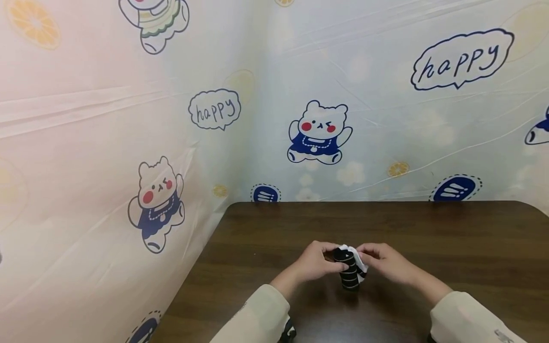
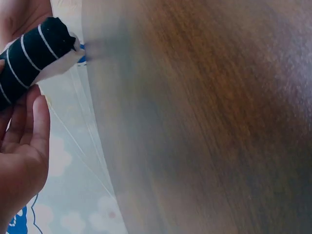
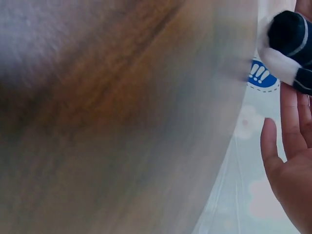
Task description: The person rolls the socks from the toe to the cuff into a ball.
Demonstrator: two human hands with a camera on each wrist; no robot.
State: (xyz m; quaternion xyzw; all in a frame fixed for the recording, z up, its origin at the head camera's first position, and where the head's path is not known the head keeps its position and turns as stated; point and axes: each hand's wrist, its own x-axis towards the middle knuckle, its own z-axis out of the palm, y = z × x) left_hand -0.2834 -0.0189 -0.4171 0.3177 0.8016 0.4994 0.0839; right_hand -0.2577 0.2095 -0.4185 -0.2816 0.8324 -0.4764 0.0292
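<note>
A rolled sock (image 1: pixel 349 274), black with thin white stripes and a white part folded along its right side, is held upright over the table between both hands. My left hand (image 1: pixel 312 262) grips it from the left, thumb across the striped front. At the upper right, my right hand (image 1: pixel 392 264) pinches the white fabric between thumb and fingers. In the left wrist view the sock (image 2: pixel 36 56) lies slanted over the left fingers (image 2: pixel 40 117). The right wrist view shows the dark end of the sock (image 3: pixel 286 34) and its white band above the right fingers (image 3: pixel 291 117).
The dark brown wooden table (image 1: pixel 257 238) extends around both hands to a rounded far edge. Behind it and on the left hangs a pale curtain (image 1: pixel 377 105) printed with bears, orange slices and "happy" bubbles. Light sleeves (image 1: pixel 257 317) cover both forearms.
</note>
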